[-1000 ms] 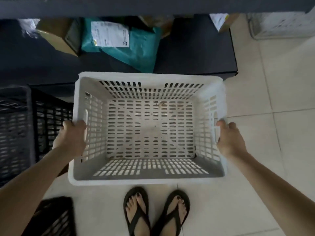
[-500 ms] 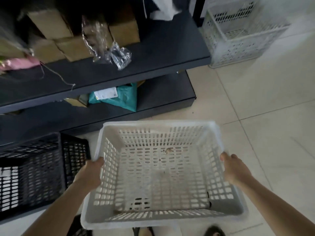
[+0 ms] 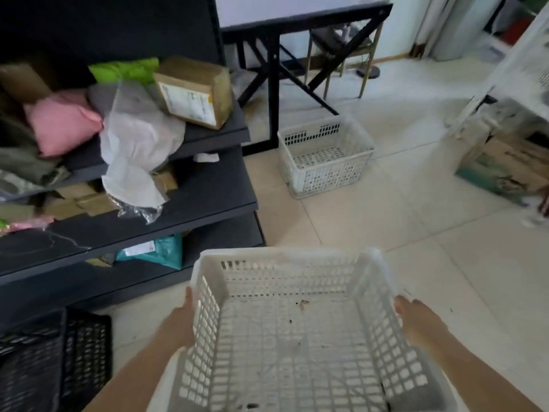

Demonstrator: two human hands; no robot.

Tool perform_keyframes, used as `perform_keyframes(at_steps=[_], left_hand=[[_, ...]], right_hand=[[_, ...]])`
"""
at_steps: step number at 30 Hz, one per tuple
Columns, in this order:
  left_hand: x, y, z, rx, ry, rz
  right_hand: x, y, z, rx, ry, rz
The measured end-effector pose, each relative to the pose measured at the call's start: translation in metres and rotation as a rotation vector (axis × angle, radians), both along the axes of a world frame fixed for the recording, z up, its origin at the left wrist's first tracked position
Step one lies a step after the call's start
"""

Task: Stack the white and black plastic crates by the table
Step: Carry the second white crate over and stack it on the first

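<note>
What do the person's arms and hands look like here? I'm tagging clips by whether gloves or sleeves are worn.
Both forearms are bare as far as the frame shows: no sleeves reach into view. The left hand and right hand wear no gloves. No watch, bracelet or ring is visible, though the fingers are mostly hidden behind the crate walls, so rings cannot be ruled out.

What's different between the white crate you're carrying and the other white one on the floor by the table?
The carried crate is held up off the floor, left hand and right hand gripping its sides; the floor crate rests on the tiles beside the black table. The carried crate has dark specks of debris inside; the floor crate's inside looks clean from here. Both are white, slotted plastic, open-topped and hold no goods.
</note>
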State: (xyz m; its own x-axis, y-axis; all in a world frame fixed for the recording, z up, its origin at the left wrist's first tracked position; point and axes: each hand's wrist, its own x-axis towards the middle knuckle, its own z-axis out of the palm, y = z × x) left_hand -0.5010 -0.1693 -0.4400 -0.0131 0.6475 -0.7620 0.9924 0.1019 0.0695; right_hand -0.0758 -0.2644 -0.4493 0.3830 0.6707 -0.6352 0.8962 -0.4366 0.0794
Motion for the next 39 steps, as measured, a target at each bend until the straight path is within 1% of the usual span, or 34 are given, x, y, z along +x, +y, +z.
perform_keyframes(at_steps=[4,6,8,12,15,18,19,21,23,25,28,31,34,37,39], left_hand=[[0.088,0.047,0.038,-0.037,0.060,-0.048],[0.132,0.075,0.052,-0.023,0.082,-0.059],[0.173,0.105,0.063,-0.022,0.097,-0.042],[0.243,0.172,0.067,-0.042,0.140,-0.054],[0.292,0.221,0.072,-0.053,0.161,-0.028],[0.336,0.270,0.075,-0.021,0.191,-0.042],[0.346,0.284,0.077,-0.001,0.184,-0.022],[0.374,0.319,0.077,0.029,0.178,0.083],[0.397,0.351,0.076,0.007,0.172,0.125],[0.415,0.382,0.067,0.030,0.187,0.164],[0.442,0.424,0.062,-0.044,0.212,0.195],[0.464,0.461,0.056,-0.027,0.222,0.239],[0.469,0.504,0.042,-0.035,0.183,0.263],[0.472,0.551,0.029,-0.019,0.201,0.258],[0.469,0.587,0.015,-0.052,0.179,0.281]], right_hand=[[0.080,0.024,0.043,0.050,-0.002,-0.032],[0.121,0.046,0.061,0.053,-0.008,-0.034],[0.162,0.072,0.072,0.072,0.028,-0.036],[0.239,0.137,0.086,0.059,0.092,-0.060],[0.291,0.189,0.093,0.066,0.095,-0.070],[0.336,0.245,0.098,0.108,0.145,-0.094],[0.347,0.264,0.099,0.117,0.159,-0.087],[0.378,0.312,0.097,0.124,0.171,-0.077],[0.406,0.359,0.089,0.124,0.207,-0.046],[0.431,0.408,0.079,0.125,0.229,0.006],[0.456,0.473,0.068,0.141,0.197,0.029],[0.476,0.534,0.056,0.148,0.190,0.078],[0.488,0.593,0.041,0.130,0.197,0.080],[0.491,0.654,0.033,0.100,0.177,0.071],[0.493,0.692,0.026,0.087,0.191,0.062]])
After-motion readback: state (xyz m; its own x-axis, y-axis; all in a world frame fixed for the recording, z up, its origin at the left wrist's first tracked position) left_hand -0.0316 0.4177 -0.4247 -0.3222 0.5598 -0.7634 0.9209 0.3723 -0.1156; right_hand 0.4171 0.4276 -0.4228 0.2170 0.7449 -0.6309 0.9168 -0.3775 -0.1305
